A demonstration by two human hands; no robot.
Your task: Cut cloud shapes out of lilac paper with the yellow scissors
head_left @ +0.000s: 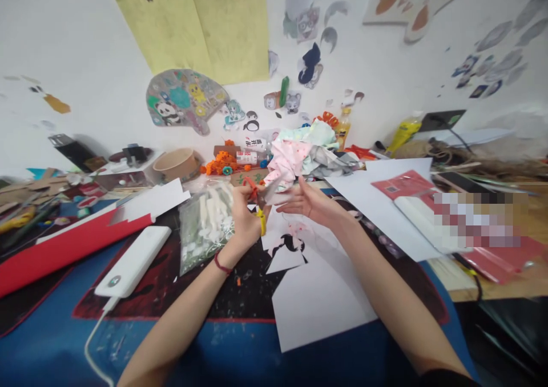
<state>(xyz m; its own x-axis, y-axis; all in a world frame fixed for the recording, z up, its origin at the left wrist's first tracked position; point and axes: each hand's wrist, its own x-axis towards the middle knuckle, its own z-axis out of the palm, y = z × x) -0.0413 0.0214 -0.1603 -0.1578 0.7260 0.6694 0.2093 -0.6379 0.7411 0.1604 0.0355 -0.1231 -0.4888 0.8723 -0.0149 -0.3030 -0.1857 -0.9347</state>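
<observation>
My left hand (246,221), a dark red band at its wrist, is closed around scissors; their yellow handle (262,221) shows at the palm side. An orange-red part (251,188) sticks out by the fingers; I cannot tell whether it belongs to them. To the right, my right hand (314,203) has its fingers stretched toward the left hand, thumb raised. A blurred whitish piece (274,193) lies between the hands; whether the right fingers touch it is unclear. Below are cut white paper (317,295) and a smaller paper piece (282,258) beside a black-and-pink drawing (295,241).
A clear bag of white-green items (208,221) and a white power bank (132,261) with cable lie left, by a red folder (77,247). Behind the hands are crumpled cloth (295,156), orange flowers (222,163) and a tape roll (175,164). White sheets (381,204) lie right.
</observation>
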